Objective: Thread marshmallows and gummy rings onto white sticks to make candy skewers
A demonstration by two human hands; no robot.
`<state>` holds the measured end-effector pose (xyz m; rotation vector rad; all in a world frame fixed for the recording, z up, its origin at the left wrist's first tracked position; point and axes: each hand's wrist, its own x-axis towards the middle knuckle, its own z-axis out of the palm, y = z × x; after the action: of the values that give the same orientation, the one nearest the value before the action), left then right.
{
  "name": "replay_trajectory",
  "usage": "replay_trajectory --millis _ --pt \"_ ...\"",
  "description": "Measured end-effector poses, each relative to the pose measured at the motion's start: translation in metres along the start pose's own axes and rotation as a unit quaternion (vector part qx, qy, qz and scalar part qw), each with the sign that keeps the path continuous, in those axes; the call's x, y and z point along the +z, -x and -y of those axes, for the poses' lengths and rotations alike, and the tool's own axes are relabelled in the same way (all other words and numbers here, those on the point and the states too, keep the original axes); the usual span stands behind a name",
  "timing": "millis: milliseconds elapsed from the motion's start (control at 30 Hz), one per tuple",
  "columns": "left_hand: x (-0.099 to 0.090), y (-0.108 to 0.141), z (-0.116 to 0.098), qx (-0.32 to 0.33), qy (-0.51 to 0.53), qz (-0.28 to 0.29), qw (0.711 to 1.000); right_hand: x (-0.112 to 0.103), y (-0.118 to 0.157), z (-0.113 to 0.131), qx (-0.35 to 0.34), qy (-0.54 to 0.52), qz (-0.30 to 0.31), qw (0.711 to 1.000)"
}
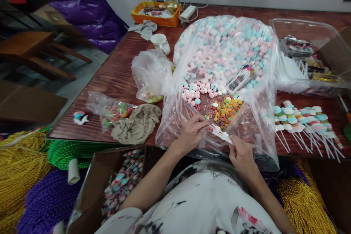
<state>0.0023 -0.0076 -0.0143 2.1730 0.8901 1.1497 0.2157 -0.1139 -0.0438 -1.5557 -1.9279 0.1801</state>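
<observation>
Just above the table's front edge, my left hand (193, 131) has its fingers closed in a pinch at the left end of a few thin white sticks (222, 136). Their right end is gripped between the thumb and fingers of my right hand (242, 151). Something small and white sits on the sticks near the left end; I cannot make out its exact form. Right behind my hands lies a pile of small ring candies (226, 111), orange, yellow, green and red. Beyond it, pink, white and blue candies (201, 89) spill from a large clear plastic bag (270, 117).
Finished candy sticks (301, 119) lie in a bunch at the right. Printed cards (241, 78) rest on the bag. A clear bin (309, 87), a mug (160, 44), a grey-brown cloth (137, 124) and smaller candy bags (117, 111) surround it. Below left stands an open box (90, 186).
</observation>
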Motion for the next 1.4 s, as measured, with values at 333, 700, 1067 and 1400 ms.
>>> replay_trajectory --millis 333,700,1067,1400 --pt "0.003 0.006 -0.005 -0.010 0.024 -0.074 0.997 0.009 0.001 0.011 0.014 0.013 0.020 1.000" --pt "0.011 0.006 -0.008 0.010 0.019 -0.127 0.992 0.015 -0.002 0.027 0.109 -0.209 -0.004 0.972" --pt "0.012 -0.009 -0.019 -0.272 0.389 -0.179 0.862 0.024 -0.004 0.028 0.115 -0.271 -0.008 0.956" --pt "0.033 0.004 -0.028 -0.389 0.531 -0.097 0.747 0.020 -0.005 0.030 0.090 -0.273 -0.042 0.957"
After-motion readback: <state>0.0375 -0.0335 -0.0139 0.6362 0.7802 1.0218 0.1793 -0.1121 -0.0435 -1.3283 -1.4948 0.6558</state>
